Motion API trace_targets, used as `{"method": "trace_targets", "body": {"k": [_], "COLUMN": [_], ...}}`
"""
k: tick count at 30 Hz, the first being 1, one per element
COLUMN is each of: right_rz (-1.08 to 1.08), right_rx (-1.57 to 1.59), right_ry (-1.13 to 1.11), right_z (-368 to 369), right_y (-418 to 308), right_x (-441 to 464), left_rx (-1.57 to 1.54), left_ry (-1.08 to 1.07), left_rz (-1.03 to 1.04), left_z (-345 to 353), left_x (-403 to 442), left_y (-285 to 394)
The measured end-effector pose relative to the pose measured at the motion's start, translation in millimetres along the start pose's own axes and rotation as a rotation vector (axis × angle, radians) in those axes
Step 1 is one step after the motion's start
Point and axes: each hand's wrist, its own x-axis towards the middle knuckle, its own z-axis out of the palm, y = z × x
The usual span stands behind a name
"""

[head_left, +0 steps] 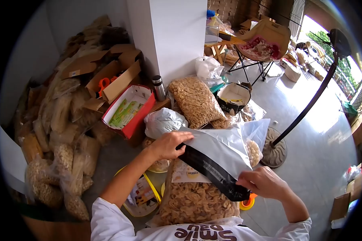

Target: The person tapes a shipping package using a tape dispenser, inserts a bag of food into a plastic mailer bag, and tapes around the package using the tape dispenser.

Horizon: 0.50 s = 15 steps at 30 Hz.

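A grey-white plastic mailer bag (pixel 219 148) with a black inner edge is stretched between my two hands. My left hand (pixel 171 145) grips its upper left corner, thumb under the edge. At its lower right, my right hand (pixel 265 182) pinches the black edge with the fingers closed. Below the mailer, close to my body, stands a large clear bag of brown dried pieces (pixel 197 199) with a paper label (pixel 189 173); the mailer covers part of its top.
A big full clear bag (pixel 195 100), a white plastic bag (pixel 165 122), a red box (pixel 128 112) and a steel flask (pixel 158 88) lie ahead. Filled bags (pixel 64 160) are piled left. A stand with a round base (pixel 274 148) is right, orange tape (pixel 248 202) near my right hand.
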Motion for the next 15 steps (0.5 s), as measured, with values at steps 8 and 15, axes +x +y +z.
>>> {"method": "trace_targets", "body": {"k": [8,15], "right_rz": [0.115,0.11], "right_rx": [-0.206,-0.325], "right_ry": [0.376,0.472], "right_z": [30.7,39.8], "right_y": [-7.7,13.3], "right_x": [18.4,16.4], "left_rx": [0.218,0.446], "left_ry": [0.203,0.323], "left_rz": [0.043,0.048], "left_z": [8.9,-25.6], "left_x": [8.7,20.7], "left_y": [-2.2,34.7]}}
